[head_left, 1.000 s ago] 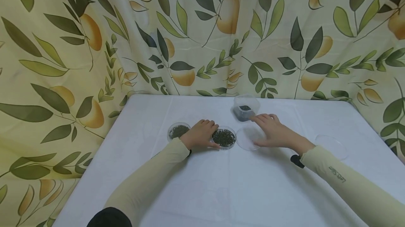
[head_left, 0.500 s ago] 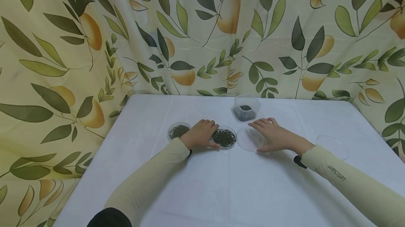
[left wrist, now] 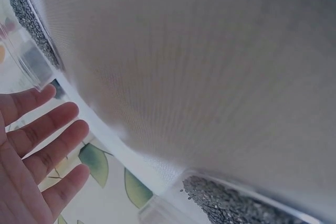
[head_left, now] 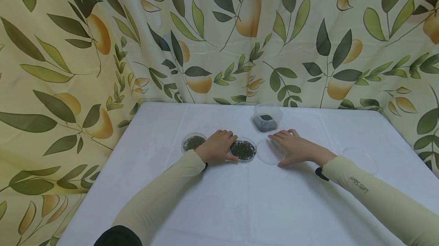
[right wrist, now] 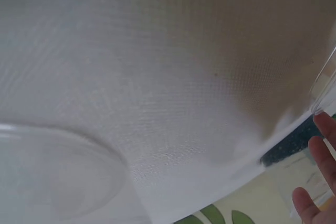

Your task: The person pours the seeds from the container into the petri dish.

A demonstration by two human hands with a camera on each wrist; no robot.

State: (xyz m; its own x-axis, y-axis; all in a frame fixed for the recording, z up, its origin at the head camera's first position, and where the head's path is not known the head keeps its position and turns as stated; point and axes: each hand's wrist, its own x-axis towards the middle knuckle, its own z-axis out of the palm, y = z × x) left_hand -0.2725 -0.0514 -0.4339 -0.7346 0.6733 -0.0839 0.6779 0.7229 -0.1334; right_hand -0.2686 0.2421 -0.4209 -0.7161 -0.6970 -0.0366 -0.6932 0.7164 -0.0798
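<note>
Gripping clear round plastic dish (head_left: 245, 160) of dark granules (head_left: 242, 149) with left hand (head_left: 217, 146), mid-scene on white tabletop (head_left: 240, 200). Holding clear, flat, round plastic disc (head_left: 270, 151), just right of dish, between thumb and fingers of right hand (head_left: 294, 147). Apparently positioning disc beside dish; next, probably needing steady dish and light, level rim grip.

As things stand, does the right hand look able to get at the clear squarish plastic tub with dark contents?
Probably yes: the tub stands just beyond the right hand with nothing visible between them, though that hand would first have to release the clear round plastic disc.
</note>
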